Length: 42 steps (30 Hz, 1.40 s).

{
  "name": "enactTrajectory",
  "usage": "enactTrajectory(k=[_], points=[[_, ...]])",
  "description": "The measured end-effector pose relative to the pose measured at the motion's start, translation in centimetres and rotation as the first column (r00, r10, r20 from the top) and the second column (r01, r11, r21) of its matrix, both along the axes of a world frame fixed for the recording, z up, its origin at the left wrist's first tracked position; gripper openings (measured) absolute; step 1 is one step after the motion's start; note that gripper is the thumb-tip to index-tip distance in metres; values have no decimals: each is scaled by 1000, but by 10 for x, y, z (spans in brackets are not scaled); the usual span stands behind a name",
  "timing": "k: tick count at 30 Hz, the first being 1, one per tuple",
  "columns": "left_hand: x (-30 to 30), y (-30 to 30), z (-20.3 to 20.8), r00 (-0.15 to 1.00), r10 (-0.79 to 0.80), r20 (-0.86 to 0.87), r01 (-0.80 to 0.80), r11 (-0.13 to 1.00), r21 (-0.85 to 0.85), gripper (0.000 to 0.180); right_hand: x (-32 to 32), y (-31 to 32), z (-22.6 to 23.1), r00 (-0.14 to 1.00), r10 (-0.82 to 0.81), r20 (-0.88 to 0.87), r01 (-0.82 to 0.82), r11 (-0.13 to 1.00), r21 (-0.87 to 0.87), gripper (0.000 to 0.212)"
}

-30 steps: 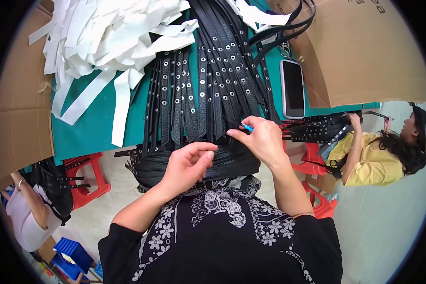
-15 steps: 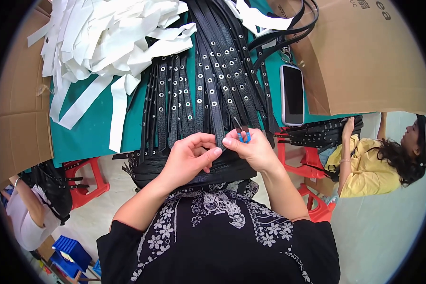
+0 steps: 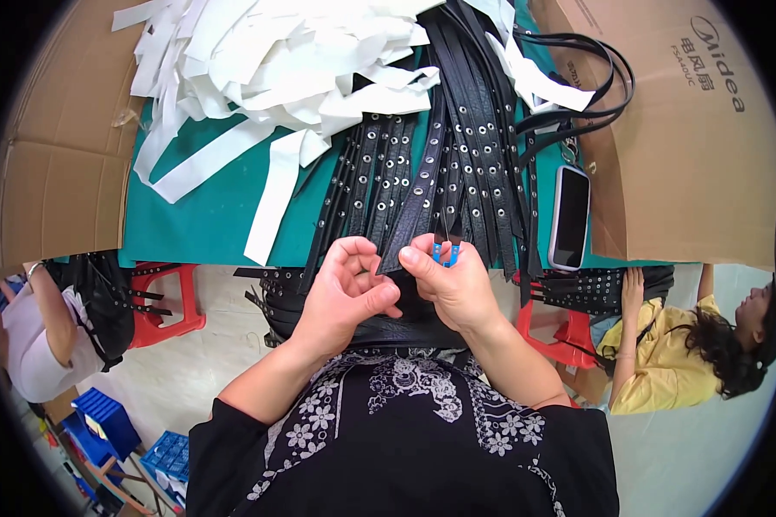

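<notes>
Black leather straps dotted with silver eyelets hang over the near edge of the table. One strap slants down between my hands, its end beside my left fingertips. My left hand has loosely curled fingers, with the thumb held apart and nothing gripped between them. My right hand holds a small two-pronged tool with blue grips and thin dark tips pointing away from me; it looks like thread snips. Its thumb reaches toward the strap's end. Whether that thumb touches the strap, I cannot tell.
White fabric strips heap over the green tabletop at the left. A phone lies right of the straps, near a cardboard box. Another carton stands left. People sit on both sides by red stools. More black straps rest across my lap.
My left thumb has parted from its fingers, and the strap's end has swung left. The tool remains in my right hand. The whole view has shifted, with the table now lower and further right.
</notes>
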<state>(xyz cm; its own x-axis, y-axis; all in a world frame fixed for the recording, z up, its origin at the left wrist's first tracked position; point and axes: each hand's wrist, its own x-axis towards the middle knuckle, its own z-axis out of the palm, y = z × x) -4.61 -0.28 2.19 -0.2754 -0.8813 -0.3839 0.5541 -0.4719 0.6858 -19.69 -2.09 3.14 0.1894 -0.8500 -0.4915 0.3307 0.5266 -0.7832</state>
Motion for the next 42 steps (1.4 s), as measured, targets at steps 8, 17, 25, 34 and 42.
enactTrajectory(k=[8, 17, 25, 34, 42], points=[[14, -2, 4, 996, 46, -72, -46, 999, -2, 17, 13, -6, 4, 998, 41, -55, -44, 997, -56, 13], [13, -5, -8, 995, 97, 11, -94, 984, -151, 15, -17, -11, -1, 987, -83, -137, 61, 985, -159, 20], [12, 9, -6, 975, 81, 206, -16, 953, -301, 11, -10, -2, -9, 992, -21, -123, 11, 997, -77, 17], [13, 6, -10, 543, 627, 558, 445, 349, -825, 20, -10, 2, -17, 1000, -26, -11, 27, 998, 51, 18], [15, 3, -6, 556, 568, 607, 604, 225, -765, 24, -9, -6, -16, 989, 123, 78, -131, 986, 104, 25]])
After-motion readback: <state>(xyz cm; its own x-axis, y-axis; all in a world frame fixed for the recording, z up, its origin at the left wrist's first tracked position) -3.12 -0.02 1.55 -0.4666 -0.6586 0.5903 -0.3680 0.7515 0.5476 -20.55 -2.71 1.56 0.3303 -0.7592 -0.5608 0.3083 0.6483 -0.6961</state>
